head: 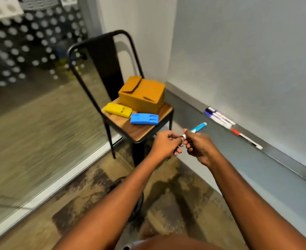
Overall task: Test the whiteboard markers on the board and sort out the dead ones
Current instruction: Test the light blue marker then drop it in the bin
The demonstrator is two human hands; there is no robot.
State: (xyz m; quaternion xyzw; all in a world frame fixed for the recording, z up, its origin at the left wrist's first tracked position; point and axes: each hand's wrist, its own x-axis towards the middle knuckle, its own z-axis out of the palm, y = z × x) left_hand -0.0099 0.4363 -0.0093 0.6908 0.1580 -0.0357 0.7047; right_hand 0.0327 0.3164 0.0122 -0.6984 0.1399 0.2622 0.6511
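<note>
Gripping a blue marker [197, 128] — both hands [166, 144] [199, 147], fingers closed — beside the whiteboard [247, 51] and chair [139, 130].

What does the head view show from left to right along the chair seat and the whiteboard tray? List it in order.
yellow case → orange box → blue case → blue marker held in both hands → bunch of markers on the tray → red marker on the tray.
</note>
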